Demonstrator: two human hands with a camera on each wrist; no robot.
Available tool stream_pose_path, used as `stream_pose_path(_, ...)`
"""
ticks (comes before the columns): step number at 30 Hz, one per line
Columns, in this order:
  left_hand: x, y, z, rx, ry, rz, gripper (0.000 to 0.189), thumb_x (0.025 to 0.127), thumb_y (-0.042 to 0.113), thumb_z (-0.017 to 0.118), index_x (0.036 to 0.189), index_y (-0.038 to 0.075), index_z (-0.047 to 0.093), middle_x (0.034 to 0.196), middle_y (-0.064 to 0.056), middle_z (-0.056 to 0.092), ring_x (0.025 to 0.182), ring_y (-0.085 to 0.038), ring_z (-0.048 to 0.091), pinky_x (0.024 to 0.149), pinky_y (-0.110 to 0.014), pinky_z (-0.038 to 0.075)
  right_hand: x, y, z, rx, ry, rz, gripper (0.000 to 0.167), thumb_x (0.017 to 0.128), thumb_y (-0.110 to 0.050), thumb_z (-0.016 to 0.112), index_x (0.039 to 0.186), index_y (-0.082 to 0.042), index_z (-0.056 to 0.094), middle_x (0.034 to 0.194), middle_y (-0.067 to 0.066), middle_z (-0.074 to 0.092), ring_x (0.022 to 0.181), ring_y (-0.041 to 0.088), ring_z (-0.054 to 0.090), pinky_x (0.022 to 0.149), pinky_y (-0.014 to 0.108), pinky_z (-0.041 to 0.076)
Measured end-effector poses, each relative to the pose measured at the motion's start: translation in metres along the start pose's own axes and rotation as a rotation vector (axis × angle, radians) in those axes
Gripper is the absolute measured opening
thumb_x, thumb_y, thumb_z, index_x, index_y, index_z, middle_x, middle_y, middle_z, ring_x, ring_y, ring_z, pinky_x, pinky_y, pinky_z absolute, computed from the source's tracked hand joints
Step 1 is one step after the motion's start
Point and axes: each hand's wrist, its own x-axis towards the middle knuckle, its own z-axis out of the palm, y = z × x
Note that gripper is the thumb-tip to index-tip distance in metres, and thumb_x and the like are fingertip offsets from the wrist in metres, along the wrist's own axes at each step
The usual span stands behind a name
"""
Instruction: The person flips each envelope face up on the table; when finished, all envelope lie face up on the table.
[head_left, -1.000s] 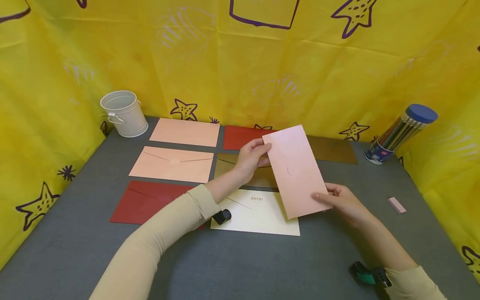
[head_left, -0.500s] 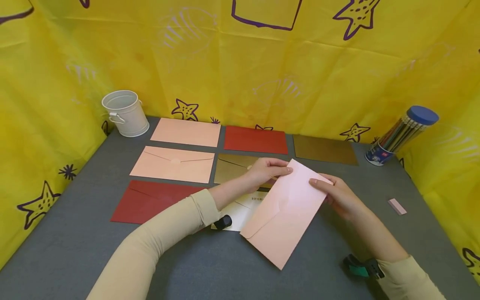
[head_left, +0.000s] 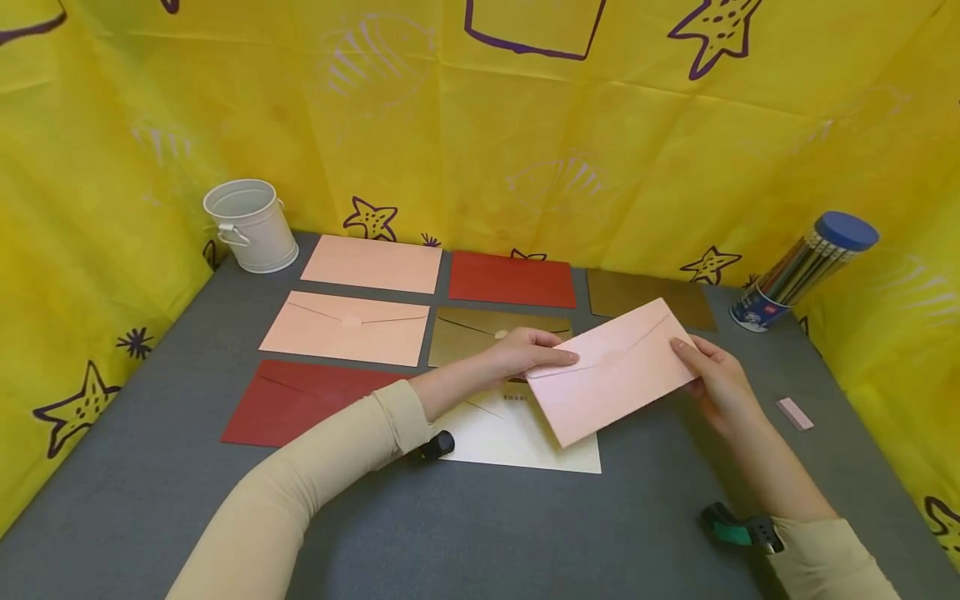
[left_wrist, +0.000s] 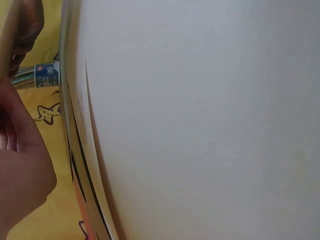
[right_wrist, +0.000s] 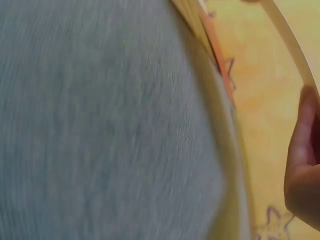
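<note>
A pink envelope (head_left: 611, 375) is held tilted above the table, its flap side facing the head camera. My left hand (head_left: 528, 352) pinches its left end, thumb on top. At the opposite end my right hand (head_left: 716, 379) grips it, thumb on the face and fingers behind. Beneath it lie a white envelope (head_left: 517, 446) and a gold envelope (head_left: 465, 333), both partly covered. In the left wrist view the white envelope (left_wrist: 200, 120) fills most of the picture, and the left hand (left_wrist: 25, 165) shows at the edge. The right wrist view catches the right hand (right_wrist: 302, 165) holding the envelope's edge.
Left lie a dark red envelope (head_left: 300, 404) and a pink flapped envelope (head_left: 345, 337). Behind are a pink envelope (head_left: 371, 264), a red one (head_left: 512, 281) and a brown one (head_left: 648, 296). A white bucket (head_left: 255, 233), pencil tub (head_left: 798, 271) and pink eraser (head_left: 795, 413) stand or lie around.
The pink envelope has been turned over from its plain side to its flap side. It swung from hanging lengthwise toward the front to lying crosswise between the hands, and the right hand moved rightward.
</note>
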Motion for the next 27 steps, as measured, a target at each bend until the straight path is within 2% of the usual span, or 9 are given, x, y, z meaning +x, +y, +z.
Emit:
stream_pose_path(4, 0.005, -0.001, 0.001, -0.174, 0.028, -0.025, 0.032, 0.088, 0.009, 0.072, 0.117, -0.003, 0.064, 0.087, -0.005, 0.068, 0.07, -0.013, 0.066, 0.069, -0.026, 0.057, 0.003, 0.004, -0.023, 0.124, 0.07, -0.047, 0.017, 0.097, -0.011, 0.06, 0.092, -0.017, 0.075, 0.084, -0.002, 0.072, 0.072, 0.01, 0.071, 0.062, 0.023, 0.056)
stream_pose_path(8, 0.012, 0.001, 0.005, -0.293, 0.112, 0.001, 0.03, 0.089, 0.003, 0.07, 0.116, -0.006, 0.062, 0.089, -0.007, 0.068, 0.071, -0.012, 0.067, 0.073, -0.026, 0.057, 0.005, 0.005, -0.043, 0.055, 0.141, -0.047, 0.01, 0.095, -0.014, 0.064, 0.093, -0.019, 0.072, 0.086, -0.005, 0.07, 0.074, 0.007, 0.069, 0.064, 0.021, 0.056)
stream_pose_path(10, 0.017, 0.003, 0.009, -0.311, 0.168, 0.026, 0.029, 0.088, 0.003, 0.07, 0.115, -0.006, 0.063, 0.09, -0.008, 0.068, 0.071, -0.011, 0.067, 0.073, -0.025, 0.057, 0.006, 0.004, -0.053, -0.089, 0.177, -0.013, 0.003, 0.093, -0.019, 0.068, 0.096, -0.021, 0.068, 0.084, -0.008, 0.068, 0.072, 0.004, 0.064, 0.064, 0.018, 0.054)
stream_pose_path(11, 0.019, 0.004, 0.011, -0.301, 0.195, 0.035, 0.029, 0.089, 0.004, 0.07, 0.116, -0.005, 0.064, 0.091, -0.008, 0.069, 0.071, -0.012, 0.067, 0.073, -0.026, 0.057, 0.006, 0.003, -0.057, -0.194, 0.19, 0.012, 0.008, 0.092, -0.024, 0.069, 0.099, -0.021, 0.066, 0.083, -0.01, 0.066, 0.073, 0.003, 0.062, 0.065, 0.017, 0.052)
stream_pose_path(14, 0.026, 0.005, 0.018, -0.268, 0.244, 0.053, 0.032, 0.089, 0.003, 0.069, 0.12, -0.002, 0.064, 0.095, -0.012, 0.071, 0.075, -0.015, 0.068, 0.077, -0.028, 0.057, 0.009, 0.0, -0.07, -0.583, 0.212, 0.098, 0.046, 0.09, -0.045, 0.067, 0.12, -0.01, 0.059, 0.096, -0.003, 0.065, 0.081, 0.012, 0.057, 0.064, 0.016, 0.048)
stream_pose_path(16, 0.03, 0.005, 0.023, -0.227, 0.24, 0.058, 0.036, 0.089, 0.002, 0.068, 0.125, 0.0, 0.061, 0.103, -0.014, 0.071, 0.085, -0.019, 0.069, 0.082, -0.03, 0.056, 0.01, -0.002, -0.077, -0.81, 0.217, 0.132, 0.07, 0.09, -0.055, 0.062, 0.131, 0.0, 0.05, 0.111, 0.01, 0.061, 0.09, 0.02, 0.055, 0.065, 0.018, 0.046)
stream_pose_path(18, 0.034, 0.003, 0.028, -0.166, 0.206, 0.062, 0.044, 0.089, 0.002, 0.067, 0.132, 0.001, 0.056, 0.115, -0.016, 0.068, 0.098, -0.021, 0.067, 0.089, -0.031, 0.053, 0.011, -0.004, -0.083, -0.953, 0.228, 0.153, 0.084, 0.089, -0.061, 0.057, 0.137, 0.007, 0.043, 0.123, 0.023, 0.053, 0.097, 0.029, 0.053, 0.068, 0.021, 0.047)
stream_pose_path(22, 0.037, 0.002, 0.039, -0.097, 0.105, 0.061, 0.06, 0.089, 0.0, 0.064, 0.145, -0.001, 0.04, 0.138, -0.019, 0.053, 0.124, -0.027, 0.054, 0.101, -0.032, 0.044, 0.01, -0.008, -0.092, -1.061, 0.253, 0.165, 0.083, 0.09, -0.062, 0.056, 0.133, 0.009, 0.046, 0.123, 0.031, 0.051, 0.099, 0.038, 0.05, 0.07, 0.031, 0.044)
stream_pose_path(27, 0.037, 0.004, 0.051, -0.123, 0.02, 0.057, 0.07, 0.089, -0.003, 0.06, 0.15, -0.005, 0.025, 0.153, -0.02, 0.033, 0.141, -0.029, 0.034, 0.111, -0.034, 0.033, 0.011, -0.01, -0.098, -1.116, 0.273, 0.183, 0.083, 0.088, -0.062, 0.058, 0.13, 0.009, 0.048, 0.119, 0.032, 0.052, 0.099, 0.041, 0.047, 0.071, 0.038, 0.044)
